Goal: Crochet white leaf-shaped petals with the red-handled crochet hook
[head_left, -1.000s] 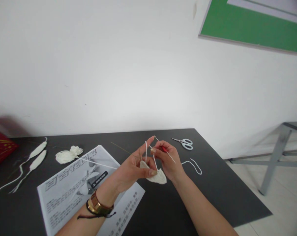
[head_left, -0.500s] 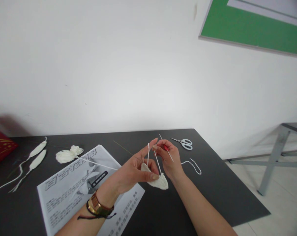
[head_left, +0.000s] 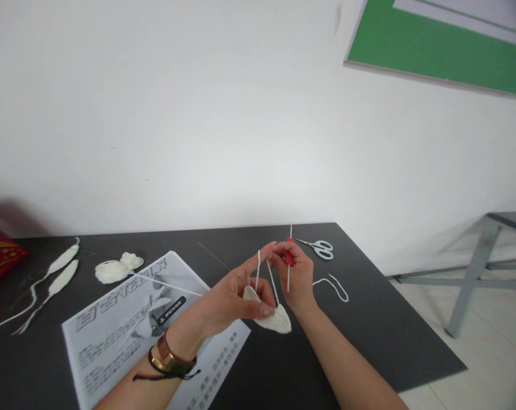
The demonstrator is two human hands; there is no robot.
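A small white crocheted piece hangs pinched between the thumb and fingers of my left hand. White yarn passes over my raised left index finger. From the piece a second strand climbs to the fingertips of my right hand, which touch or nearly touch the left index fingertip. A crochet hook with a red grip is held in my right hand, its thin metal shaft nearly upright. Whether the right fingertips also pinch the yarn is hard to make out.
Scissors and a yarn scrap lie on the dark table at right. Left are a printed sheet, a bundle of white yarn, two finished white pieces and a red box. A wall stands behind.
The crochet hook has swung from a slant to nearly upright in my right hand. My left hand keeps its hold on the white piece, almost unmoved.
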